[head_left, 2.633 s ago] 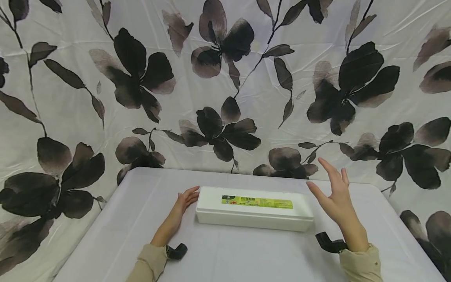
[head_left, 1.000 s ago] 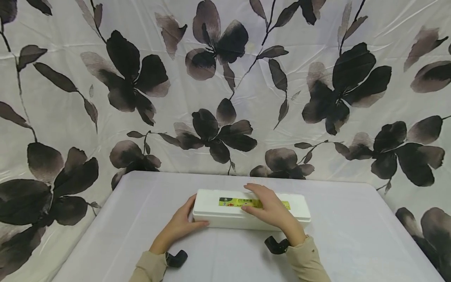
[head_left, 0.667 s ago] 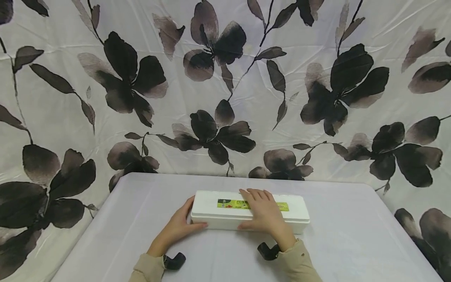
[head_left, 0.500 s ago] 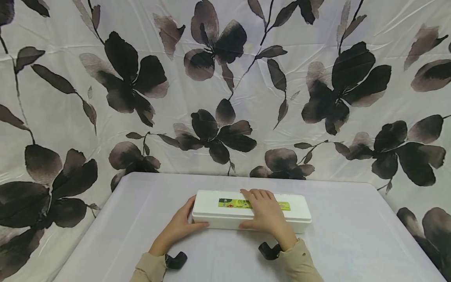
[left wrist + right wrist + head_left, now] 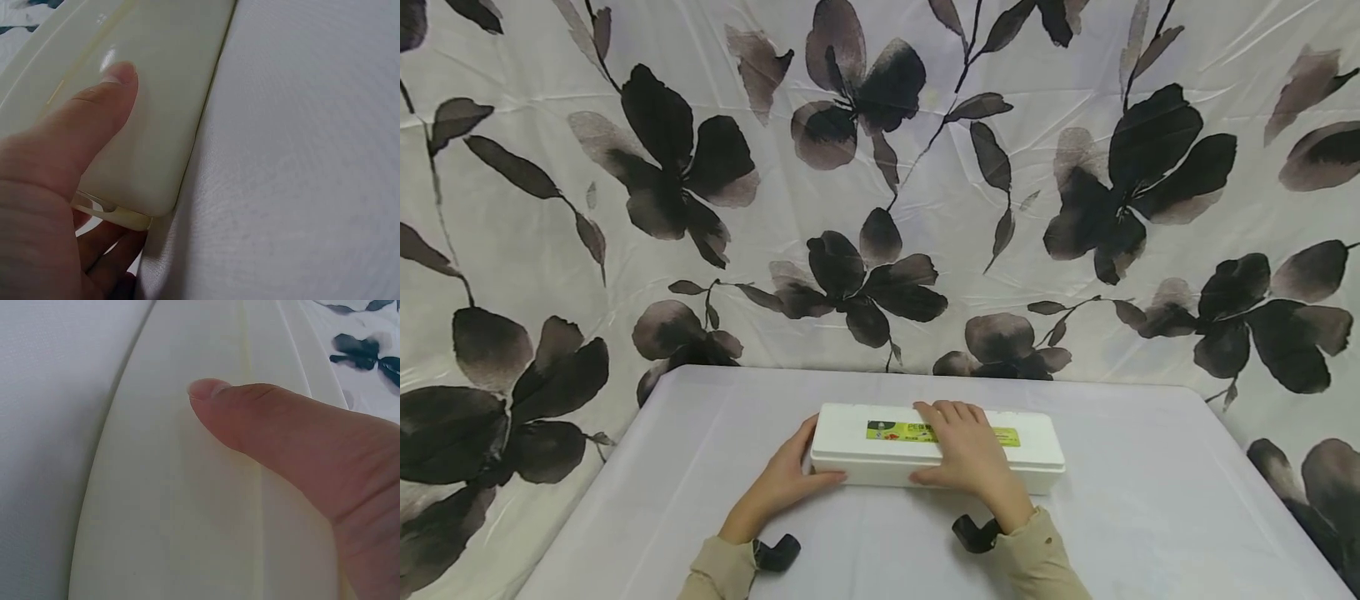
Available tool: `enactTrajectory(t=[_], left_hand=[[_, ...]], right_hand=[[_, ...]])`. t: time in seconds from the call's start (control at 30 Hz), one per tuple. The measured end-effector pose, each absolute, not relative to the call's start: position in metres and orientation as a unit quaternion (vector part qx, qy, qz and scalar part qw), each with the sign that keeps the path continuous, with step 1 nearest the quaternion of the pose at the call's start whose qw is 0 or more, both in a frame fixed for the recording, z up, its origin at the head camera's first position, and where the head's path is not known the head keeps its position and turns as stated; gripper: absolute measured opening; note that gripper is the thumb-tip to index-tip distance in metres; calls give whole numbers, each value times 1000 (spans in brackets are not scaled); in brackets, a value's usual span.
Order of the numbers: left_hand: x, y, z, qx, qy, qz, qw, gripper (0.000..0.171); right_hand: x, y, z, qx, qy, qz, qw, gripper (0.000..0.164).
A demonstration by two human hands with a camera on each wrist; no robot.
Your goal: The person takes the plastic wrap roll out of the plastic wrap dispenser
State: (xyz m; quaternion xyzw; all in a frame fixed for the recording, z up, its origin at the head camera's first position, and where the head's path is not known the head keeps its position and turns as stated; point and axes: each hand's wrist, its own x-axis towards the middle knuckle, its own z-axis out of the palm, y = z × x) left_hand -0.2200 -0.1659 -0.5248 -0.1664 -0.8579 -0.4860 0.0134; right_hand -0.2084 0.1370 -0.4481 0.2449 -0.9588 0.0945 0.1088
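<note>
In the head view, a long white cling film dispenser (image 5: 850, 450) with a yellow-green label lies on the white-covered table. My left hand (image 5: 784, 475) grips its left end, the thumb on the front face. The left wrist view shows that thumb (image 5: 94, 119) against the dispenser's smooth side (image 5: 156, 119), with the other fingers round the end. My right hand (image 5: 966, 450) holds the dispenser right of its middle. Its fingers lie over the top and cover part of the label, while its thumb (image 5: 269, 419) presses the front face in the right wrist view.
A white cloth covers the table (image 5: 1150, 500), whose far edge runs just behind the dispenser. Beyond that hangs a white curtain (image 5: 955, 50) with dark flowers. A black wrist mount (image 5: 777, 553) sits at the left cuff, and another black mount (image 5: 976, 533) at the right.
My right hand has come down from the right onto the dispenser's top and front. My left thumb has moved onto the front face. Over the last half second both hands stay nearly still.
</note>
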Motion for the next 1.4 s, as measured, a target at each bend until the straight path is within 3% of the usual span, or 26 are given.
enactTrajectory(t=[0.83, 1.4], left_hand=[[-217, -162, -519, -182, -862, -471, 32, 101], [-215, -157, -514, -131, -845, -518, -1, 109]], right_hand=[[-208, 136, -444, 235, -959, 117, 104, 96], [-219, 135, -441, 247, -953, 134, 116, 87]])
